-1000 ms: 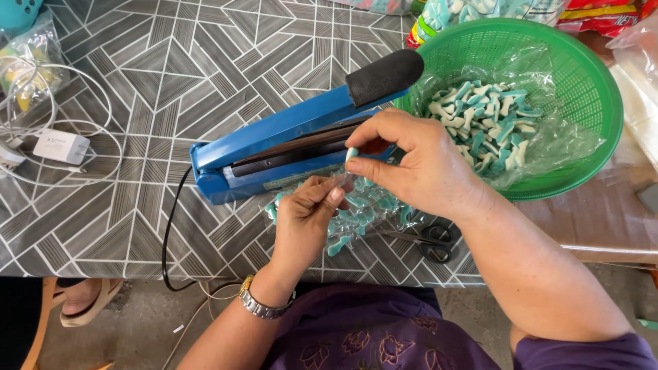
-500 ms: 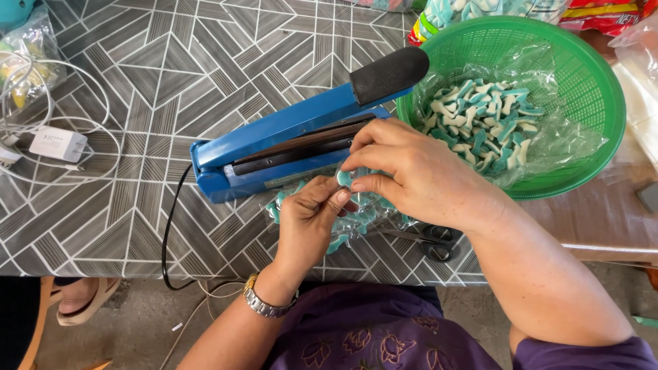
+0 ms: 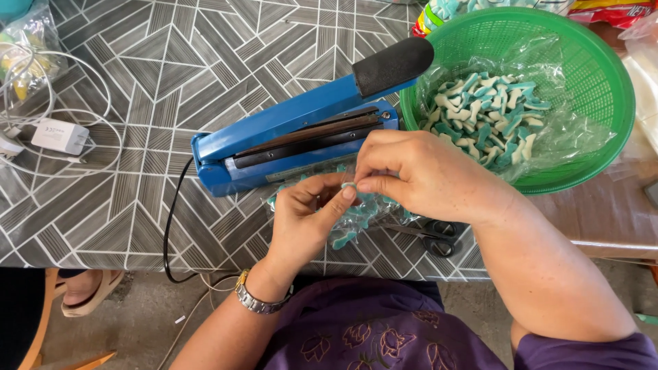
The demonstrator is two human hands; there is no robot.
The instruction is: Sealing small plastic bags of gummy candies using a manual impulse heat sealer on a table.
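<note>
My left hand [image 3: 305, 219] pinches the open edge of a small clear bag [image 3: 356, 218] partly filled with teal and white gummy candies, lying on the table in front of a blue heat sealer [image 3: 288, 140]. My right hand [image 3: 418, 175] meets it at the bag's mouth, its fingertips closed on one candy piece [image 3: 349, 186]. The sealer's arm with its black handle [image 3: 392, 63] is raised. To the right, a green plastic basket [image 3: 603, 82] holds a larger clear bag of the same candies [image 3: 490, 116].
Black scissors [image 3: 435, 238] lie under my right wrist near the table edge. A white charger with coiled cable [image 3: 60, 136] is at the left. The sealer's black cord [image 3: 168, 233] hangs off the front edge. Packaged sweets [image 3: 439, 15] sit at the back.
My right hand has come down from in front of the sealer to the bag's mouth with a candy. The left hand has stayed on the bag's edge.
</note>
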